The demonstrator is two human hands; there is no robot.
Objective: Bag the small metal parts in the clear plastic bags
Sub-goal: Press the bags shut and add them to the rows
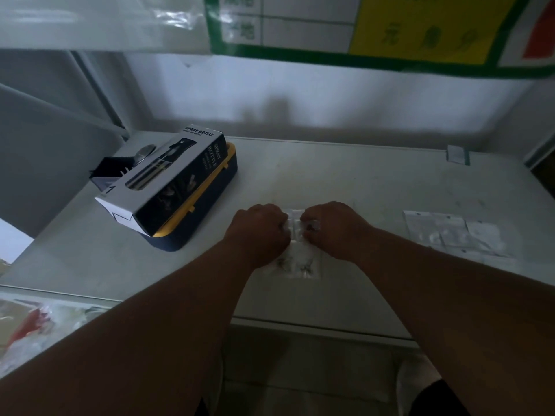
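One head-worn wide-angle view looks forward and down, close over the white table (360, 181).

Counter (345, 175): pale grey-white, faint scuffs. Landmark: spray bottle box (168, 178), dark navy-black sides, white top panel with black lettering and a black "1" at its near end. Under the box: tray (210, 202), navy outer wall, yellow rim. Behind the box: small black item (112, 166), detail unclear. Right of the box, in the hands: clear bag (295, 253), see-through with whitish glare, dark grey specks of metal parts (300, 265) inside. Far right of the box: stack of clear bags (453, 235), milky-clear. Above the box, on the wall: poster (375, 28), green border, white grid, yellow panel, red corner.
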